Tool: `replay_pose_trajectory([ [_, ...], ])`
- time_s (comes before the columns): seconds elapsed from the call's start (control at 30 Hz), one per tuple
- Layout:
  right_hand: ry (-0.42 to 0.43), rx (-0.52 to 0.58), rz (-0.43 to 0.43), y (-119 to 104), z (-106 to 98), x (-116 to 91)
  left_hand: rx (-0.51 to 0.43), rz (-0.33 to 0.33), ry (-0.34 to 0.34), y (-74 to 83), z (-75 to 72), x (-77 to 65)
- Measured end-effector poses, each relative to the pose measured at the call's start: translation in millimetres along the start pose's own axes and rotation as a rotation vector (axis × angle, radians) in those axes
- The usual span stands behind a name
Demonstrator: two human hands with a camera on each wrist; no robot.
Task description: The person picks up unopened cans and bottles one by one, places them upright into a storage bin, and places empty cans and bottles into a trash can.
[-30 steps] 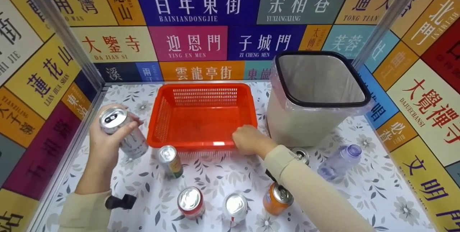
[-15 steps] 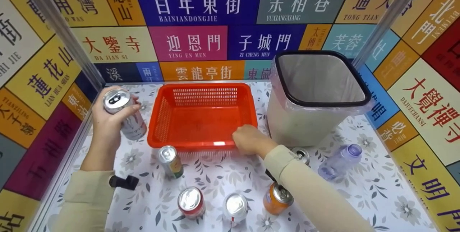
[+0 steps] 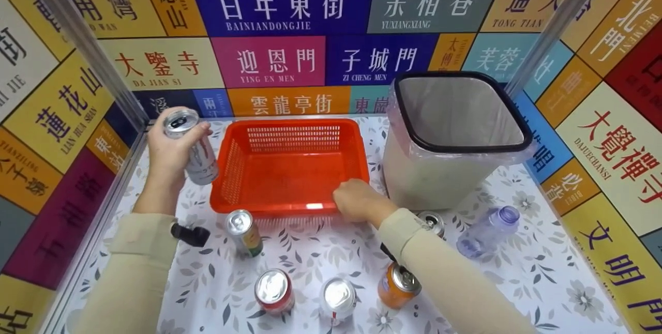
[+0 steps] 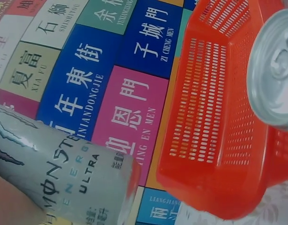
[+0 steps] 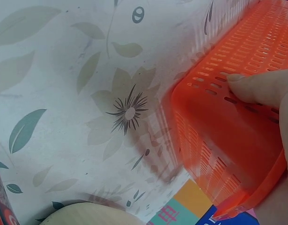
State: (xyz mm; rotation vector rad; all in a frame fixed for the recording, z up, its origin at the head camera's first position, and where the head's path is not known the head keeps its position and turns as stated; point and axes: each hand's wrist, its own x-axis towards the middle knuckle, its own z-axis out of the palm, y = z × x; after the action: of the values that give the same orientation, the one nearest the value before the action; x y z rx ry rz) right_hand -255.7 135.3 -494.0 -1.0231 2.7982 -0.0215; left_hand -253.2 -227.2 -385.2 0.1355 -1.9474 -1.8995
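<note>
My left hand grips a tall silver Monster Energy Ultra can, tilted and raised beside the left end of the red plastic basket. The same can fills the lower left of the left wrist view, its lettering readable. At the basket's front right corner my right hand holds the rim. In the right wrist view the thumb presses the outer wall of the basket, and the other fingers are mostly hidden. The basket's floor shows bare red plastic.
Before the basket stand a slim green-yellow can, a red can, a white can and an orange can. Another can is partly behind my right sleeve. A purple bottle leans near the lined bin.
My left hand has moved up and to the right with the Monster can, bringing it close to the basket's left rim. The right hand stays on the basket.
</note>
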Motion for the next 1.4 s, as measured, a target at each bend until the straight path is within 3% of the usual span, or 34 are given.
replay_pose_trajectory([
  [0.37,-0.010,0.016,0.015,1,2,1,0.092,-0.144,-0.069,-12.7,19.8,31.6],
  [0.57,-0.012,0.008,0.016,0,3,2,0.037,-0.147,-0.041,-23.0,39.8,45.9],
  [0.93,-0.012,0.004,0.018,0,2,1,0.004,-0.213,0.002,-45.4,73.8,62.8],
  [1.17,0.026,-0.021,-0.041,-1,2,1,0.067,-0.262,0.021,-57.8,75.9,71.9],
  [1.4,0.004,-0.017,-0.004,0,1,1,0.082,-0.270,-0.004,-74.8,75.2,76.7],
])
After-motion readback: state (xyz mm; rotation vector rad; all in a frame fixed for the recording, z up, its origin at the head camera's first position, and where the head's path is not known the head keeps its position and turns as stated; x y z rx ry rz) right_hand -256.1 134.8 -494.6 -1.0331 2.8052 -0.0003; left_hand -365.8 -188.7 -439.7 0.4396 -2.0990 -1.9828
